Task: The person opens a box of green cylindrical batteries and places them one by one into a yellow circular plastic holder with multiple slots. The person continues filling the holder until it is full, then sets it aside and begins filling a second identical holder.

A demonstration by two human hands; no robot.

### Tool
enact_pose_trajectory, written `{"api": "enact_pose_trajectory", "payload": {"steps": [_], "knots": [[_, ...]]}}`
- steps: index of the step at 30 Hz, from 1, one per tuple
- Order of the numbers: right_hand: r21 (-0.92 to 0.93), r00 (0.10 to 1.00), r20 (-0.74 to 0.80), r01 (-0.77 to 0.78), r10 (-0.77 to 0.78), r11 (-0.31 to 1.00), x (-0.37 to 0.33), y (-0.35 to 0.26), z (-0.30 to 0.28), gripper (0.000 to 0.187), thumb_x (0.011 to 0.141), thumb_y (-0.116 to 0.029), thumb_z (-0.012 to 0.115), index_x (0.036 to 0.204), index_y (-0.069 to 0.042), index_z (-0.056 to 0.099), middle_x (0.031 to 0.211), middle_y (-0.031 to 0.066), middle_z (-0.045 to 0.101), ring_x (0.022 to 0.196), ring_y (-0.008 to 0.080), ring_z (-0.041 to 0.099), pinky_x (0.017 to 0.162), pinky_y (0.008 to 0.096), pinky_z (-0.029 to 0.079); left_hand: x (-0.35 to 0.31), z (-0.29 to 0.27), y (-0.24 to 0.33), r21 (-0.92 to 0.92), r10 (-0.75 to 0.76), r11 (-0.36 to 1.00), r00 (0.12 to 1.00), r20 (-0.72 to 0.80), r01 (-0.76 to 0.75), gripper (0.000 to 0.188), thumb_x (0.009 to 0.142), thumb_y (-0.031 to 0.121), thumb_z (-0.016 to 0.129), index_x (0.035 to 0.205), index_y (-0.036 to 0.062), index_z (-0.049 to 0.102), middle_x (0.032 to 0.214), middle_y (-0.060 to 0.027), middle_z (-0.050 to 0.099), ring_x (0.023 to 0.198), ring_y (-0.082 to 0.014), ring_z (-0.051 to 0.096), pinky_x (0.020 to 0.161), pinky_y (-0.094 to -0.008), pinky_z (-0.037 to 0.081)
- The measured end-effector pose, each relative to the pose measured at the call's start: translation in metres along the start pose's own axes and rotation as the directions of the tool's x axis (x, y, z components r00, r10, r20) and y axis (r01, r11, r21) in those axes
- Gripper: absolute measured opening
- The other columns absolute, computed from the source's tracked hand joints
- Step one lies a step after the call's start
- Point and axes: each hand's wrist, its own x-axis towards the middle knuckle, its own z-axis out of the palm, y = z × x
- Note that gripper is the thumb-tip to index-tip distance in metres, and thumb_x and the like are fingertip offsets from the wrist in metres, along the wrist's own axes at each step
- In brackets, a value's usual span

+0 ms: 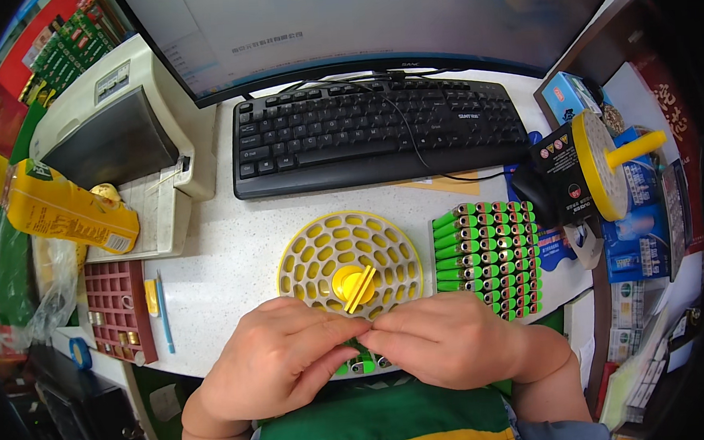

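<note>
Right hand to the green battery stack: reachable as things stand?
Likely yes. The right hand is close to the green battery stack, with nothing visible blocking the way. It would first need to leave the near side of the yellow-rimmed disc.

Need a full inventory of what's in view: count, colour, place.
Monitor: 1, black frame, top
Keyboard: 1, black, below monitor
Mouse: 1, black, right of keyboard
Printer: 1, off-white and grey, upper left
Circuit boards: several, green, upper-left corner
Bottle: 1, yellow, left, by printer
Divided tray: 1, maroon, left
Slotted disc: 1, grey, yellow rim and handle, centre
Battery-like cells: many, green, block right of disc; more at lower centre
Handled disc: 1, grey and yellow, right, tilted
Packages: several, mostly blue, right
Desk: 1, white, centre
Left grip: 1, bare, lower centre-left
Right grip: 1, bare, lower centre-right
</note>
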Motion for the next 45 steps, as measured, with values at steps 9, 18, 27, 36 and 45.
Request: {"api": "enact_pose_trajectory", "payload": {"steps": [9, 18, 27, 36, 45], "knots": [[-0.192, 0.972, 0.222, 0.123, -0.078, 0.974, 0.003, -0.019, -0.005, 0.012, 0.081, -0.011, 0.060, 0.082, 0.002, 0.059, 0.071, 0.0046, 0.051, 0.064, 0.0169, 0.057, 0.054, 0.0263, 0.047, -0.008, 0.000, 0.002, 0.047, -0.009, 0.999, 0.999, 0.043, 0.007, 0.022, 0.064, 0.010, 0.079, 0.083, 0.0054, 0.070, 0.078, -0.0074, 0.069, 0.071, -0.0246, 0.066, 0.069, -0.0327, 0.049], [-0.057, 0.996, 0.002, -0.088, 0.088, 0.994, -0.006, -0.011, -0.028, 0.020, 0.080, -0.006, 0.062, 0.099, -0.001, 0.063, 0.091, 0.0096, 0.063, 0.080, 0.0255, 0.064, 0.069, 0.0336, 0.053, -0.009, 0.004, 0.012, 0.046, -0.087, 0.995, 0.996, -0.037, 0.089, 0.021, 0.066, 0.007, 0.077, 0.086, 0.0057, 0.070, 0.082, -0.0084, 0.070, 0.075, -0.0264, 0.065, 0.072, -0.0334, 0.048], [-0.175, 0.910, -0.163, -0.407, 0.382, 0.896, -0.069, -0.019, -0.071, 0.015, 0.069, -0.007, 0.074, 0.081, -0.006, 0.067, 0.082, 0.0067, 0.064, 0.073, 0.0247, 0.059, 0.065, 0.0336, 0.049, 0.015, 0.041, 0.050, 0.280, 0.212, 0.936, 0.977, 0.034, -0.213, 0.022, 0.069, 0.008, 0.075, 0.091, 0.0091, 0.068, 0.082, -0.0035, 0.061, 0.076, -0.0233, 0.055, 0.069, -0.0345, 0.041], [-0.321, 0.911, -0.161, -0.413, 0.380, 0.853, -0.085, -0.027, -0.053, 0.019, 0.067, -0.009, 0.073, 0.083, -0.006, 0.062, 0.084, 0.0048, 0.055, 0.081, 0.0238, 0.056, 0.065, 0.0349, 0.048, 0.027, 0.113, 0.053, 0.570, 0.243, 0.786, 0.968, 0.069, -0.238, 0.023, 0.069, 0.012, 0.072, 0.090, 0.0082, 0.064, 0.079, -0.0031, 0.059, 0.075, -0.0213, 0.056, 0.068, -0.0335, 0.040], [-0.252, 0.947, -0.153, -0.314, 0.283, 0.915, -0.080, -0.025, -0.067, 0.020, 0.068, -0.007, 0.073, 0.085, -0.004, 0.064, 0.082, 0.0067, 0.061, 0.077, 0.0259, 0.059, 0.065, 0.0350, 0.049, 0.034, 0.093, 0.063, 0.419, 0.287, 0.872, 0.958, -0.015, -0.254, 0.014, 0.070, 0.009, 0.072, 0.083, 0.0075, 0.067, 0.072, -0.0034, 0.062, 0.068, -0.0223, 0.058, 0.066, -0.0340, 0.041]]}}
